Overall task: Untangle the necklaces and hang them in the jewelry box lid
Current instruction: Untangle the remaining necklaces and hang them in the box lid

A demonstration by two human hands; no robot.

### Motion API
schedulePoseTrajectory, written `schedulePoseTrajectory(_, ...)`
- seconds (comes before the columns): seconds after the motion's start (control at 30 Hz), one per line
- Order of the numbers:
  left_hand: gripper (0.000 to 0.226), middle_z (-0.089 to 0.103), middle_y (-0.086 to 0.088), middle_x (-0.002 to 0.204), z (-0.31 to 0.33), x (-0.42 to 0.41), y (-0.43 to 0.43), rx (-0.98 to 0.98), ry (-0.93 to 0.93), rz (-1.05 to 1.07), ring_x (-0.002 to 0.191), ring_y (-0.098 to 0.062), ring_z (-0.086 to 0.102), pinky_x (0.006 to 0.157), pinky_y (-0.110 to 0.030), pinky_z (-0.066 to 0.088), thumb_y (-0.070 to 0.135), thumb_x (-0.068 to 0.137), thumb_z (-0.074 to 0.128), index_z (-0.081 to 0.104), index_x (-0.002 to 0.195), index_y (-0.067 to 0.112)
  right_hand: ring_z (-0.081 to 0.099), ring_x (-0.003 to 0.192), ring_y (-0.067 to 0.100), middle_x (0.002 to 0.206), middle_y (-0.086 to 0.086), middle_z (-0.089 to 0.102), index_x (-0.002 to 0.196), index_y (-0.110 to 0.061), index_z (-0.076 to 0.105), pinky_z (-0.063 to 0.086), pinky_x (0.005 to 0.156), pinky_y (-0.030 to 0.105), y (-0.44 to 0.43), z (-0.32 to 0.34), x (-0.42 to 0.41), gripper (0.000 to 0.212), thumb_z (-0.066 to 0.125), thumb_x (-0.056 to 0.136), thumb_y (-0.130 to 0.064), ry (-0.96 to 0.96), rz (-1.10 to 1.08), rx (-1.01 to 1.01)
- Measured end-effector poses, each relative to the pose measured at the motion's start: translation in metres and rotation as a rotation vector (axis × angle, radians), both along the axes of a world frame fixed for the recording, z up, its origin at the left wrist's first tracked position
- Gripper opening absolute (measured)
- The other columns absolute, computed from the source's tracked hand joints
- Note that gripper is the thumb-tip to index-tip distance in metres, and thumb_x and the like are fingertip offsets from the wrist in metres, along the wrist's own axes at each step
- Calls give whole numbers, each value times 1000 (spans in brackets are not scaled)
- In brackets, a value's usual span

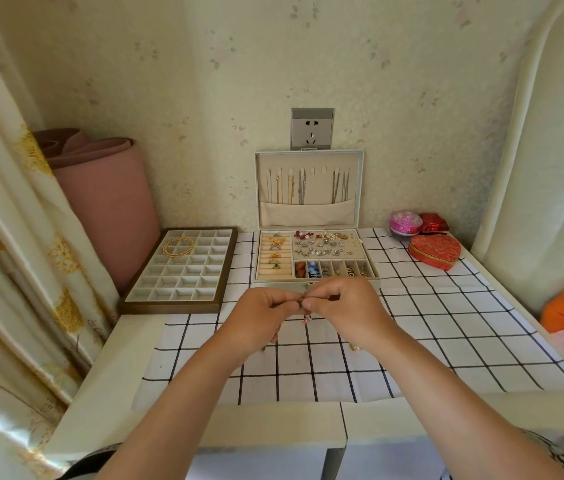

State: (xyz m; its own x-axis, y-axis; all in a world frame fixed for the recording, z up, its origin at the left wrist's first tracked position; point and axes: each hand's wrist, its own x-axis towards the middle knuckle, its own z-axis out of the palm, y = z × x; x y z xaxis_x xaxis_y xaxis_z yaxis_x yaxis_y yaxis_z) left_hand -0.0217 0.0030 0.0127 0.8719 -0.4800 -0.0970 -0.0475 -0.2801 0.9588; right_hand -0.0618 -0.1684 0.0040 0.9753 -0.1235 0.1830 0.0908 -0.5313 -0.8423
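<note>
A checked cloth (447,323) covers the table (107,382). Just above it the left hand (256,320) and right hand (350,310) meet, fingertips of each pinching the necklace (303,301), a short end dangling below. The lid (318,188) stands upright straight ahead, beyond the knuckles. Its middle hooks (313,171) look free, and neither hand is nearer.
</note>
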Motion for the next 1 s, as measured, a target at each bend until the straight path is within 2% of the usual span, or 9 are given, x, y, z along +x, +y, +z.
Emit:
schedulePoseTrajectory(0.07,22,75,-13,89,-1,0,1,13,-12,-10,48,-9,41,51,-25,46,20,96,61,77,103,34,65,95,-3,90,-18,74,81,-30,80,51,94,31,-1,-3,1,8,76,85,-26,17,-9,-14)
schedulePoseTrajectory(0.13,23,74,3,75,1,-1,2,21,-47,-23,48,-2,50,54,-16,45,18,97,60,77,104,32,63,96,-3,91,-18,72,81,-31,79,49,93,30,-2,-3,2,7,74,86,-28,22,-7,-36)
schedulePoseTrajectory(0.2,22,72,17,79,3,0,4,40,-126,-35,58,8,59,60,-7,43,16,97,60,76,105,28,60,94,-3,90,-17,69,81,-30,77,47,89,27,-2,-1,2,8,73,88,-27,14,6,-45)
schedulePoseTrajectory(0.43,21,69,24,83,-6,11,10,294,-428,77,86,2,61,80,-29,52,25,98,57,67,89,42,61,90,8,90,-9,66,84,-29,71,48,84,27,-3,-1,1,13,63,95,-26,129,84,-111)
schedulePoseTrajectory(0.5,22,68,23,84,-5,12,11,344,-454,87,80,2,60,77,-29,52,24,99,53,63,90,41,61,92,8,91,-10,66,86,-29,68,47,86,26,-4,-1,0,13,61,96,-26,127,74,-111)
schedulePoseTrajectory(0.57,25,67,21,84,-3,12,11,387,-441,92,71,1,56,72,-27,49,24,100,50,61,89,43,61,93,8,92,-9,66,87,-28,67,46,84,25,-5,0,-1,12,59,96,-26,124,63,-89)
schedulePoseTrajectory(0.67,24,65,17,89,-1,11,12,359,-359,68,83,-4,59,77,-29,50,29,99,49,64,91,46,61,90,11,92,-3,68,88,-23,67,44,79,21,-7,4,-2,15,56,98,-25,129,48,-28)
schedulePoseTrajectory(0.87,22,67,19,100,5,12,11,200,-254,13,89,1,59,77,-20,46,24,98,57,69,88,40,56,79,12,81,-1,60,83,-10,61,48,85,34,-7,6,1,30,38,101,-18,190,5,136)
schedulePoseTrajectory(1.0,23,63,14,84,4,11,10,225,-242,-12,65,5,55,60,-15,38,20,99,55,70,93,36,55,78,16,81,3,58,82,-13,57,49,81,33,0,6,1,32,31,101,-18,208,9,272)
